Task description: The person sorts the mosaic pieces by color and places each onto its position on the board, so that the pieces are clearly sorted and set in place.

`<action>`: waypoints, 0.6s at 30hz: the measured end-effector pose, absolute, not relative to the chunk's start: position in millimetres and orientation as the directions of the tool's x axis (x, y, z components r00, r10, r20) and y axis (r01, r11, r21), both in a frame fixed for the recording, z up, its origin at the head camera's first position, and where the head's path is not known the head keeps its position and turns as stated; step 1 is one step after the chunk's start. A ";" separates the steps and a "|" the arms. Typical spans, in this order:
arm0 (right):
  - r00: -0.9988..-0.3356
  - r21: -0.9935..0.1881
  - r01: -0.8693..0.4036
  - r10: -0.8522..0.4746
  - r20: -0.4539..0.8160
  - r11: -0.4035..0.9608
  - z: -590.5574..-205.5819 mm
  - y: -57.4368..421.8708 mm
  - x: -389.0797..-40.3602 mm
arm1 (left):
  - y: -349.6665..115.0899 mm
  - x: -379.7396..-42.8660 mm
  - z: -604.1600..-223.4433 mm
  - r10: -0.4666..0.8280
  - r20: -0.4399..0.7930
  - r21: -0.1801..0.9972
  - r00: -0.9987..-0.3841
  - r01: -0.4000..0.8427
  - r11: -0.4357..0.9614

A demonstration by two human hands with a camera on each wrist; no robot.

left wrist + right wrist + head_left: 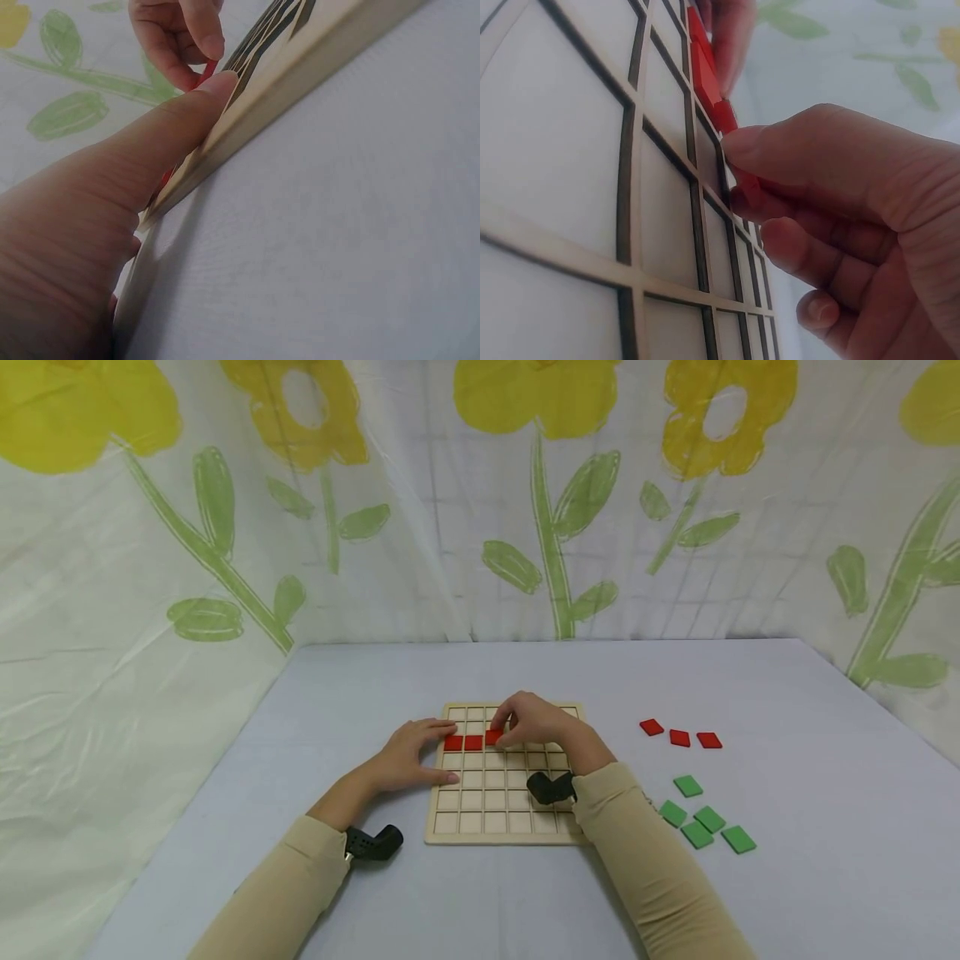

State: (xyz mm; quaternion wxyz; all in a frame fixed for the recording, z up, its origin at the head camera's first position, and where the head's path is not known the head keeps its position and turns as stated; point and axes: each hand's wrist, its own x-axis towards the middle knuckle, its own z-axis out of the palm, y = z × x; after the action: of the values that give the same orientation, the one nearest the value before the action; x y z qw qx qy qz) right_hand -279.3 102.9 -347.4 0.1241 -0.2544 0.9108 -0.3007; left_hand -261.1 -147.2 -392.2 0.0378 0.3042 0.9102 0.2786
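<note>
A wooden grid board (467, 839) with square cells lies on the table. Two red square tiles (472, 743) sit side by side in one row at its left edge. My right hand (536, 722) pinches another red tile (492, 737) between thumb and fingers, over the third cell of that row. In the right wrist view this tile (746, 187) is tilted, close to the grid. My left hand (408, 756) rests on the board's left edge, thumb and fingers spread; its thumb (187, 112) lies along the rim in the left wrist view.
Three loose red tiles (679, 738) lie in a row on the table to the right of the board. Nearer to me on that side are several green tiles (697, 835). A flowered curtain (420, 527) hangs behind the table.
</note>
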 end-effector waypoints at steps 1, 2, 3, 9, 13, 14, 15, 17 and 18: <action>-0.839 -0.610 -0.390 -0.539 -0.073 0.690 -347.8 103.0 -279.5 | -147.4 -261.0 -392.1 0.575 0.101 0.530 -0.812 0.533 0.659; -0.838 -0.609 -0.391 -0.540 -0.074 0.690 -348.0 103.1 -279.7 | -147.4 -260.9 -392.0 0.576 0.101 0.530 -0.811 0.533 0.659; -0.838 -0.609 -0.391 -0.541 -0.074 0.690 -348.2 103.3 -280.0 | -147.5 -260.9 -392.0 0.576 0.100 0.530 -0.812 0.533 0.659; -0.834 -0.608 -0.397 -0.547 -0.074 0.688 -347.4 104.2 -279.9 | -147.3 -260.0 -390.6 0.577 0.106 0.538 -0.810 0.534 0.652; -0.836 -0.615 -0.392 -0.544 -0.071 0.684 -347.3 105.0 -279.3 | -146.9 -259.7 -390.4 0.571 0.094 0.542 -0.816 0.523 0.658; -0.839 -0.619 -0.389 -0.540 -0.069 0.682 -347.2 105.3 -279.2 | -146.8 -259.6 -390.5 0.569 0.090 0.543 -0.817 0.520 0.660; -0.840 -0.623 -0.386 -0.539 -0.067 0.680 -347.1 105.8 -279.1 | -146.9 -259.5 -390.6 0.568 0.087 0.543 -0.819 0.517 0.662; -0.838 -0.628 -0.391 -0.542 -0.060 0.673 -346.7 107.3 -278.5 | -147.3 -259.2 -390.5 0.566 0.088 0.540 -0.819 0.517 0.664; -0.838 -0.629 -0.393 -0.543 -0.055 0.670 -346.4 107.8 -278.4 | -147.6 -259.2 -390.5 0.568 0.092 0.536 -0.818 0.521 0.665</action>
State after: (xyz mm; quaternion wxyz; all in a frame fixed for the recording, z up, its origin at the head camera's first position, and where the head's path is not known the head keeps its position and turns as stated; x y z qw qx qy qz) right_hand -278.4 107.8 -346.4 0.1197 -0.2583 0.9060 -0.3131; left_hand -259.2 -147.6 -390.5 0.0415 0.2986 0.9113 0.2803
